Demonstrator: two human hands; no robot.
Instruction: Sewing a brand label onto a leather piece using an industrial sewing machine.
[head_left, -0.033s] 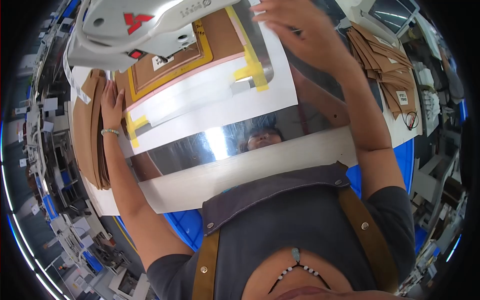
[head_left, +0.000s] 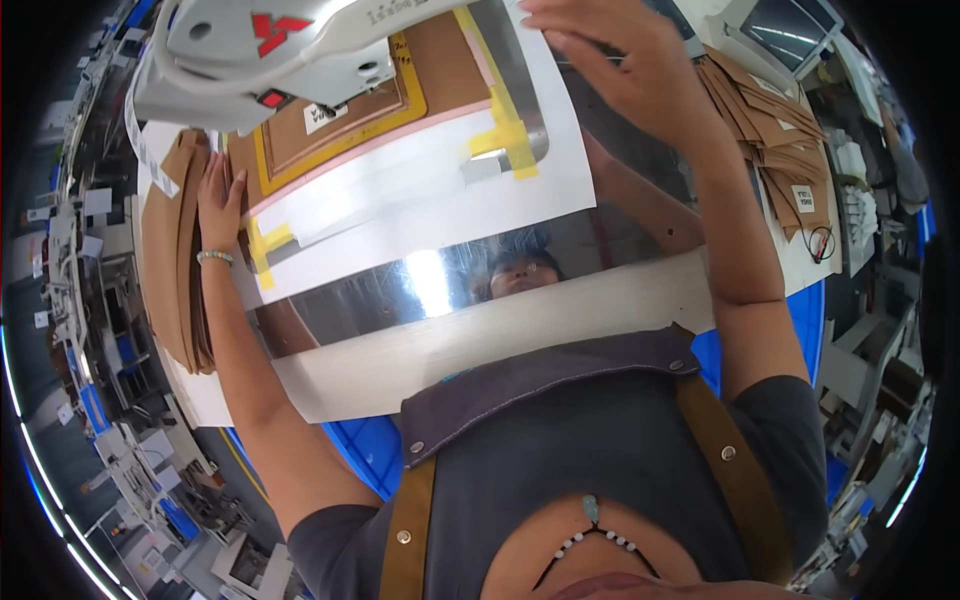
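Note:
My left hand [head_left: 220, 195] lies with fingers extended at the left end of a brown board [head_left: 450, 75], beside a stack of long brown pieces [head_left: 172, 250]. The board carries a yellow-bordered frame [head_left: 350, 140] under the white sewing machine head [head_left: 250, 55] and sits on a white sheet [head_left: 400, 225] with yellow tape [head_left: 515, 140]. My right hand [head_left: 625, 60] is raised near the sheet's upper right, fingers apart and curved, holding nothing visible; whether it touches the machine arm is unclear. A shiny metal plate [head_left: 360, 290] shows along the sheet's near side, reflecting a person.
Piled brown pieces with white labels [head_left: 770, 150] lie on the right of the worktable [head_left: 480, 340], beside a dark wire loop [head_left: 822, 243]. A monitor-like device [head_left: 785, 30] stands at top right. Blue bins [head_left: 365, 450] show below the table. Other equipment fills both sides.
Both my hands have shifted very slightly, the left one upward and the right one to the right at its fingertips. The whole view has moved a little.

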